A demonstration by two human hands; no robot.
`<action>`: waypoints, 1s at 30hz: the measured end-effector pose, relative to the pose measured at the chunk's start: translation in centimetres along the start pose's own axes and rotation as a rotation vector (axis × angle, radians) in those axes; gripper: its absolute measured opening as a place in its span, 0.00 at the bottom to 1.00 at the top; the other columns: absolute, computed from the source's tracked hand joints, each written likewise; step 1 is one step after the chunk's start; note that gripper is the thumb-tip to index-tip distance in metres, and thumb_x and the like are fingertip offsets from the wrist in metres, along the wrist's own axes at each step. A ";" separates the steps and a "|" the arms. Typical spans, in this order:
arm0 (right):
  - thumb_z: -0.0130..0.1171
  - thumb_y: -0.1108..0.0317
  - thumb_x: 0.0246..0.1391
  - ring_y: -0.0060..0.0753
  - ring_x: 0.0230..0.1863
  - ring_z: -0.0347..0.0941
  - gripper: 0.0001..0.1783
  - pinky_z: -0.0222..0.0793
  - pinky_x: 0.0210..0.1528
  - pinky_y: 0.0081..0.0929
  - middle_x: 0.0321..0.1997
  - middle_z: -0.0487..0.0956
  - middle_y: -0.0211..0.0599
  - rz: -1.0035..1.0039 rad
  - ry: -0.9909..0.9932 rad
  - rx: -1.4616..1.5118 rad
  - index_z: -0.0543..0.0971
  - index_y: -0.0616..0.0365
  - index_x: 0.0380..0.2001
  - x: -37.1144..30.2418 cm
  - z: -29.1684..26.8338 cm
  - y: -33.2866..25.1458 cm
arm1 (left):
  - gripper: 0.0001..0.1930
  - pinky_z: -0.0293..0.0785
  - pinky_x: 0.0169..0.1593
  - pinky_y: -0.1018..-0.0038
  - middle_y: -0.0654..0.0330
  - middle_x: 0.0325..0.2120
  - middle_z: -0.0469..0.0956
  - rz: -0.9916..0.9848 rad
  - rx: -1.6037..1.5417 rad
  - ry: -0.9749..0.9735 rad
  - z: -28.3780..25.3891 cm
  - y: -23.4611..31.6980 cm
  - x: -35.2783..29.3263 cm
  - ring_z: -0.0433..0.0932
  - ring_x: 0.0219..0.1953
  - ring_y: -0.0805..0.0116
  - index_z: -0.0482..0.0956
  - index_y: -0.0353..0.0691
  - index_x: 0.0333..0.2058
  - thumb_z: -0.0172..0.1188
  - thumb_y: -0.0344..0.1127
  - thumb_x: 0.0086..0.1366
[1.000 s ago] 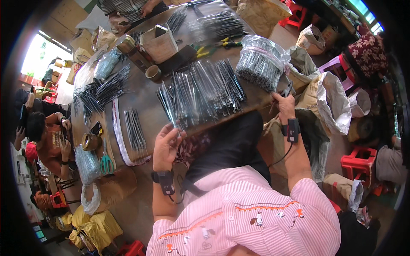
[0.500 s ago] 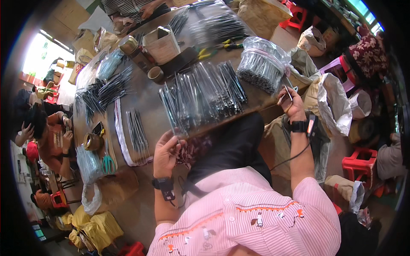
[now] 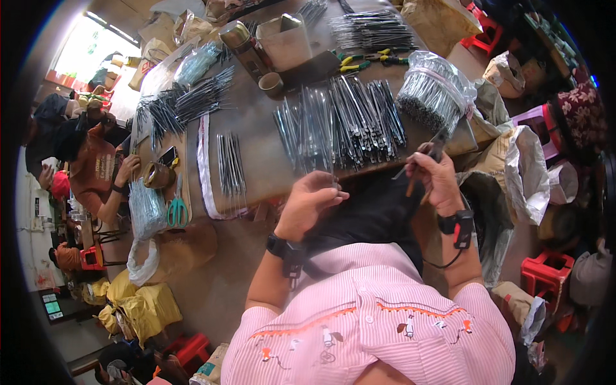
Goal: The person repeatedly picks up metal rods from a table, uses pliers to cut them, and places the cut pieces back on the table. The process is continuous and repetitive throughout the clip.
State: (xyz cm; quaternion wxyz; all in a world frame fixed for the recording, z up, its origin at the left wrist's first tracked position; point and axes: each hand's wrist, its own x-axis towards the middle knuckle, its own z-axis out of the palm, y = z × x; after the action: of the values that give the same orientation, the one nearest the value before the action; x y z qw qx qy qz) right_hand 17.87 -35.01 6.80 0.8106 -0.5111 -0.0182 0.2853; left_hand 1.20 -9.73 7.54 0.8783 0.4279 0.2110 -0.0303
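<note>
My left hand (image 3: pixel 313 204) is at the table's near edge. Its thumb and fingers pinch the end of a thin metal strip (image 3: pixel 334 181), mostly blurred against the row behind. My right hand (image 3: pixel 434 174) is closed around a pair of pliers (image 3: pixel 410 187), with brownish handles pointing down and dark jaws up. Beyond my hands lies a wide row of thin dark metal strips (image 3: pixel 369 122), the left part looking glossy, as if in clear film. A thick bundle of strips (image 3: pixel 428 96) in clear plastic, tied round, stands just beyond my right hand.
Left on the table are a few separate strips (image 3: pixel 231 163), a white band (image 3: pixel 203 167), teal scissors (image 3: pixel 177 212) and dark strip piles (image 3: pixel 186 102). Farther back stand a flask (image 3: pixel 240 42), a box (image 3: pixel 285 48) and yellow-handled pliers (image 3: pixel 353 63). Sacks (image 3: pixel 529 173) crowd the right side. A co-worker (image 3: pixel 96 167) sits left.
My left hand has moved right and inward along the table edge. My right hand has come down and inward with the pliers, turning them. The whole view has shifted.
</note>
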 end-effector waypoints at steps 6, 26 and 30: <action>0.61 0.75 0.55 0.29 0.31 0.80 0.08 0.78 0.32 0.26 0.32 0.81 0.39 -0.128 -0.052 -0.042 0.73 0.61 0.37 -2.3 6.1 2.2 | 0.11 0.80 0.40 0.74 0.56 0.34 0.77 0.004 0.076 -0.094 2.0 -0.7 0.1 0.82 0.36 0.61 0.72 0.34 0.39 0.61 0.22 0.58; 0.58 0.76 0.57 0.25 0.29 0.78 0.12 0.75 0.24 0.23 0.31 0.80 0.38 -0.232 0.026 -0.240 0.72 0.65 0.44 -4.4 8.0 3.8 | 0.10 0.79 0.39 0.76 0.56 0.30 0.80 0.094 0.232 -0.098 2.2 -1.5 0.2 0.81 0.33 0.69 0.76 0.31 0.37 0.65 0.23 0.57; 0.58 0.75 0.57 0.25 0.29 0.78 0.12 0.74 0.28 0.21 0.32 0.81 0.38 -0.339 0.094 -0.229 0.73 0.66 0.44 -2.8 7.1 2.2 | 0.10 0.80 0.39 0.76 0.57 0.32 0.80 0.068 0.246 -0.129 2.2 -1.3 -0.3 0.82 0.34 0.68 0.76 0.30 0.39 0.63 0.22 0.58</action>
State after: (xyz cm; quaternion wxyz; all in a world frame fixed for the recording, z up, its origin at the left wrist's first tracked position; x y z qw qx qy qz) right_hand 12.23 -29.84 9.07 0.7835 -0.6024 -0.0983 0.1166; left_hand 1.37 -12.22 7.90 0.8315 0.5363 0.1345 -0.0536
